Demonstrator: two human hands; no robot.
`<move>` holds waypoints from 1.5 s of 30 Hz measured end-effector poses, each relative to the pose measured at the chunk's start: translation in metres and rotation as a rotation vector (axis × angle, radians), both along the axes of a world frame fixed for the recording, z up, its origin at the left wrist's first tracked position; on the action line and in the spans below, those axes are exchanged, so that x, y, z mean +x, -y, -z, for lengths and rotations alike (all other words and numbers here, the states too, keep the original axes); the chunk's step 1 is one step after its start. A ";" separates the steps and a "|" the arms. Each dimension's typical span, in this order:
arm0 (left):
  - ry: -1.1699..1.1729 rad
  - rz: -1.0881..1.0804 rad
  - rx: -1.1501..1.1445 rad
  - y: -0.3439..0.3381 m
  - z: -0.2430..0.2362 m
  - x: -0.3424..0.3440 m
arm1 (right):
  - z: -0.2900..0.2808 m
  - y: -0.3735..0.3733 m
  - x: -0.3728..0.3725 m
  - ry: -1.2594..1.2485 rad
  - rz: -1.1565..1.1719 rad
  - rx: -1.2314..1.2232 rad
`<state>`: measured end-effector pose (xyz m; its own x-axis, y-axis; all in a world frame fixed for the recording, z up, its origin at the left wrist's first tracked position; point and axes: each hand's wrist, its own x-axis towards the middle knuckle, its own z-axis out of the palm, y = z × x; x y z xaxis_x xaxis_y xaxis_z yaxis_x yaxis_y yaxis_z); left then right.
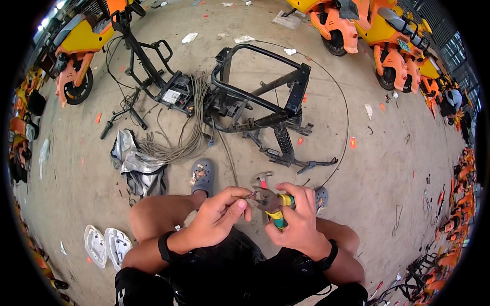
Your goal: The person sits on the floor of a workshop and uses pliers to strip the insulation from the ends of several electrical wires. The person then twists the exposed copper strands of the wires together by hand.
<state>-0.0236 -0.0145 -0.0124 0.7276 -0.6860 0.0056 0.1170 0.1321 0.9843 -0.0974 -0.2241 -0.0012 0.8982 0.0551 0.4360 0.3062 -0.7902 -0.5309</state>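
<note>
Pliers (269, 201) with yellow-and-green handles sit in a worker's right hand (302, 220), its fingers wrapped around the spread grips, above a concrete floor (377, 199) and between the knees. The left hand (218, 217) pinches a small dark piece (251, 195) beside the tool's head. The worn steel looks stiff, sturdy and fairly heavy for its size, best held by the sleeved handles, which should resist slipping.
</note>
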 end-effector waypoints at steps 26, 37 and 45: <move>0.017 -0.038 0.073 0.020 -0.003 -0.001 | 0.015 -0.005 -0.011 -0.362 0.068 0.629; 0.300 -0.158 0.040 0.030 0.007 -0.009 | -0.004 -0.012 -0.009 -0.694 0.280 1.371; 0.084 -0.075 0.076 0.023 0.014 -0.003 | 0.006 -0.007 -0.002 -0.797 0.241 1.403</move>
<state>-0.0266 -0.0378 -0.0268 0.7760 -0.6305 0.0187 0.0260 0.0616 0.9978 -0.0995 -0.2174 -0.0070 0.8367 -0.1292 -0.5322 -0.4342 0.4356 -0.7885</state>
